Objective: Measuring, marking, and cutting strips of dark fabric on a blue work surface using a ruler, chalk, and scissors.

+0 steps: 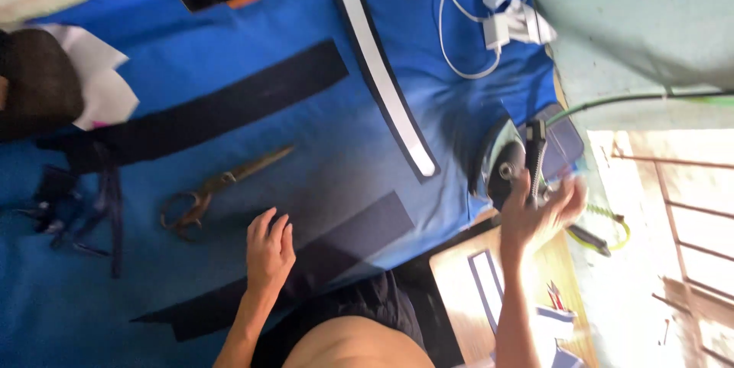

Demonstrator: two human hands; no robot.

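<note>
My left hand (269, 249) lies flat, fingers apart, on blue cloth (229, 54) at the edge of a black fabric strip (344, 242). My right hand (539, 211) is closed around the black handle of a clothes iron (511, 160) that stands at the right edge of the blue cloth. The hand is blurred by motion. A green-sheathed cord (634, 98) runs from the iron off to the right.
Brass-coloured scissors (210, 188) lie left of my left hand. A longer black strip (206, 112) and a white band with dark edging (382, 62) cross the cloth. White cables and a plug (508, 27) sit at the top. A wooden board (466, 291) is below the iron.
</note>
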